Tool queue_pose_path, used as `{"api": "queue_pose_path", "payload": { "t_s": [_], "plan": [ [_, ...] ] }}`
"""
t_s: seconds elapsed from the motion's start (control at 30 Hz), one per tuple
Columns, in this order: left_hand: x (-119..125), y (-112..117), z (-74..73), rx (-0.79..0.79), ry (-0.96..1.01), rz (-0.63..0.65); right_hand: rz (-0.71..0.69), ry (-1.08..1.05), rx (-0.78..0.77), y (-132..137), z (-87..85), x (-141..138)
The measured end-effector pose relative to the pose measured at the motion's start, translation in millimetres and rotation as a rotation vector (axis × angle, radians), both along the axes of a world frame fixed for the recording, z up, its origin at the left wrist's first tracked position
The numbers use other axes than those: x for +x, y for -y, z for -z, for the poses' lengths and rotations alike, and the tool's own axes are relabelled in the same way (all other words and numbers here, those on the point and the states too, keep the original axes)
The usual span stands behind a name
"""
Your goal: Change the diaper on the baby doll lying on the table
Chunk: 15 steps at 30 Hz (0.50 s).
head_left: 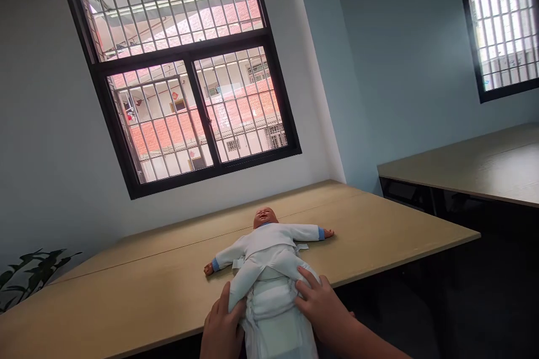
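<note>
A baby doll [269,247] in a white top with blue cuffs lies on its back on the wooden table [379,230], arms spread, head toward the window. A white diaper [273,314] covers its lower body at the table's near edge. My left hand [221,328] rests on the doll's left side, thumb and fingers closed round the diaper's edge. My right hand [318,303] lies on the other side of the diaper, fingers stretched over the cloth and pressing on it.
A barred window [189,78] fills the wall behind the table. A second table [475,168] stands to the right across a dark gap. Plant leaves [29,277] show at the far left. Another barred window [503,33] is at upper right.
</note>
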<state>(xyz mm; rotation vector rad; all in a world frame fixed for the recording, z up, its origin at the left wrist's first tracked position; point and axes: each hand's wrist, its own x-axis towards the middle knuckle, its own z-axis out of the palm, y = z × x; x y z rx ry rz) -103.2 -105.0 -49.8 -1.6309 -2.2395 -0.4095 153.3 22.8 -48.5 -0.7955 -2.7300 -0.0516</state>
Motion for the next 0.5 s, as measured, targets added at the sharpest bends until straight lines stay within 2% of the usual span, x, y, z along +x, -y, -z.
{"api": "queue_pose_path", "payload": {
  "t_s": [0.1, 0.23, 0.3, 0.43, 0.5],
  "plan": [
    [-6, -6, -9.6, 0.05, 0.095, 0.105, -0.042, -0.051, -0.047, 0, -23.2, 5],
    [-5, -15, -23.0, 0.227, 0.311, 0.288, -0.064, -0.245, -0.161, -5, -54.6, 11],
    [0, -17, -31.8, 0.24, 0.375, 0.374, -0.112, -0.349, -0.216, -9, -66.3, 14],
    [6, -28, -51.9, 0.162, 0.485, 0.534, -0.227, -0.462, -0.28, -21, -76.8, 14],
    [6, -39, -58.2, 0.188, 0.556, 0.54, -0.206, -0.475, -0.317, -31, -76.8, 8]
  ]
}}
